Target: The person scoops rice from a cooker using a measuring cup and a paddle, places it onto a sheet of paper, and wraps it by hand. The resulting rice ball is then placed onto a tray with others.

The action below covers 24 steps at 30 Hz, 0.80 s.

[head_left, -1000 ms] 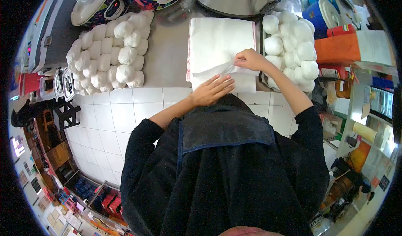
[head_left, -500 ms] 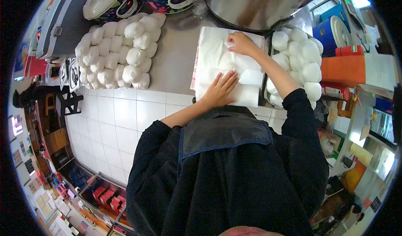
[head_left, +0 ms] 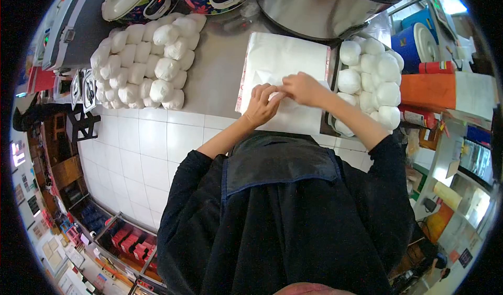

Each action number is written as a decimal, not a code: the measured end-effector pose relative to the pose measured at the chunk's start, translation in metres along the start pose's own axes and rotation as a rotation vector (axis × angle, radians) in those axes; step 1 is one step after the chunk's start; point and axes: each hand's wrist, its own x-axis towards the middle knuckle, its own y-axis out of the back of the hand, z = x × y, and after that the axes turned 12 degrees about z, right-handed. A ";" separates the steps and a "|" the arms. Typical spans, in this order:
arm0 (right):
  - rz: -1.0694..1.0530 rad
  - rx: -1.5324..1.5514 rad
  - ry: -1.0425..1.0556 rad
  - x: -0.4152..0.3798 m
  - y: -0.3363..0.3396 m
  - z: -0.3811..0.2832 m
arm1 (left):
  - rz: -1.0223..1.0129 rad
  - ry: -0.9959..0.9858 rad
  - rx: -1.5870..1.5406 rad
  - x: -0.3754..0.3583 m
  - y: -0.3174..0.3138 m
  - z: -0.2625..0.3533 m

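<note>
OK, both hands are working over the paper stack [head_left: 291,51], a flat white pile w/ reddish printing showing along its L & R edges, lying on the metal table [head_left: 217,59]. The thin sheet [head_left: 266,77], white & crumpled, is lying loosely over the near half of the paper stack, w/ its middle being bunched up btwn the hands.

L hand [head_left: 261,105] is hovering low over the near-L part of the paper stack, fingers curling in & pinching the gathered bit of the thin sheet. R hand [head_left: 305,89] is coming in from the R side of the paper stack, palm down, its fingers closing on the same gathered bit, right beside the L hand's fingertips. Exact finger contact is partly hidden, so can't tell if the hands are touching.

L of the paper stack, well apart from it, a big batch of white bundles [head_left: 139,59] is sitting packed tog. Just R of the paper stack, a dark-rimmed tray [head_left: 329,114] is holding more round white bundles, piled up. Beyond the paper stack, the lg. steel cooker [head_left: 309,12] is standing close to its far edge; beyond & to its L, two floral pots [head_left: 201,2] are showing lit displays.
</note>
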 end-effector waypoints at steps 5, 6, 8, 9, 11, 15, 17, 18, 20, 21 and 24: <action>0.255 -0.122 0.063 -0.039 -0.031 -0.016 | -0.357 -0.121 0.157 0.054 0.028 -0.004; 0.341 -0.187 0.097 -0.045 -0.029 -0.021 | -0.494 -0.081 -0.034 0.043 0.023 -0.015; 0.401 -0.136 0.027 -0.063 -0.026 -0.023 | -0.630 -0.053 -0.228 0.030 0.025 -0.028; 0.455 -0.079 -0.043 -0.072 -0.026 -0.021 | -0.595 -0.123 -0.247 0.026 0.031 -0.033; 0.456 -0.136 -0.027 -0.089 -0.037 -0.010 | -0.546 -0.159 -0.305 0.009 0.031 -0.041; 0.404 -0.142 -0.083 -0.094 -0.045 0.002 | -0.396 -0.022 -0.330 -0.010 0.026 -0.047; 0.383 -0.008 -0.145 -0.087 -0.043 0.014 | -0.430 0.141 -0.299 -0.010 0.025 -0.043; 0.383 -0.009 -0.142 -0.081 -0.037 0.017 | -0.462 0.309 -0.264 -0.007 0.026 -0.040; 0.197 0.314 -0.636 -0.067 -0.022 0.015 | -0.502 0.536 -0.296 0.004 0.022 -0.040; 0.275 0.332 -0.668 -0.062 -0.029 0.022 | -0.537 0.764 -0.329 0.012 0.018 -0.043; 0.229 0.043 -0.786 -0.033 -0.028 0.019 | -0.730 0.831 0.014 0.043 0.010 -0.052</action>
